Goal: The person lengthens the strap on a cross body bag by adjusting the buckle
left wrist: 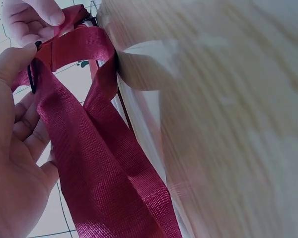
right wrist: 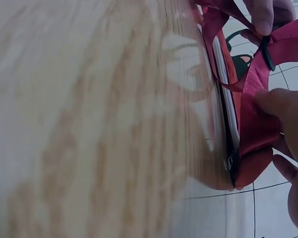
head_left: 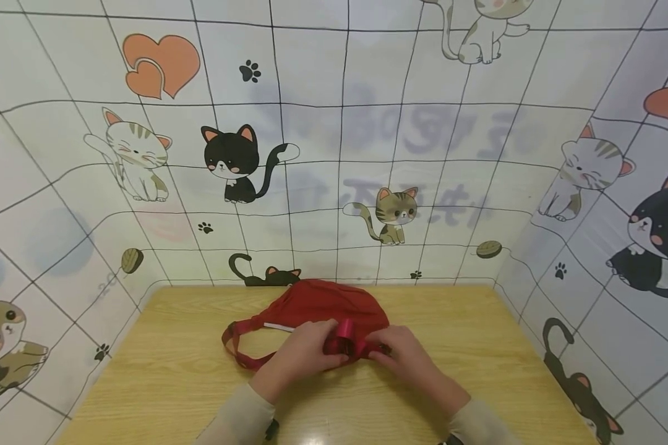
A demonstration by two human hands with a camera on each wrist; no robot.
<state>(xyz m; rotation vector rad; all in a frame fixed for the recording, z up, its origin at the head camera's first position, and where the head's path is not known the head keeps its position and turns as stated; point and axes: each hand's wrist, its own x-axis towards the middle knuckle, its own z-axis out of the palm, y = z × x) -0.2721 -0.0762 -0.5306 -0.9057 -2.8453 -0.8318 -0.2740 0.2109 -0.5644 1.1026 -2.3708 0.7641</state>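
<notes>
On the bench, toward its back edge, you've got the red waist bag, both hands on its strap. Left hand: grip pinched at the black slider. Right hand: grip clamped on the strap just beside it. Progress, my read: mid-adjustment. Done: strap gathered in hand, slider held. Left: settling the slack, since the strap stands in loose loops. Can't confirm how it's threaded; your fingers partly cover the slider.
</notes>
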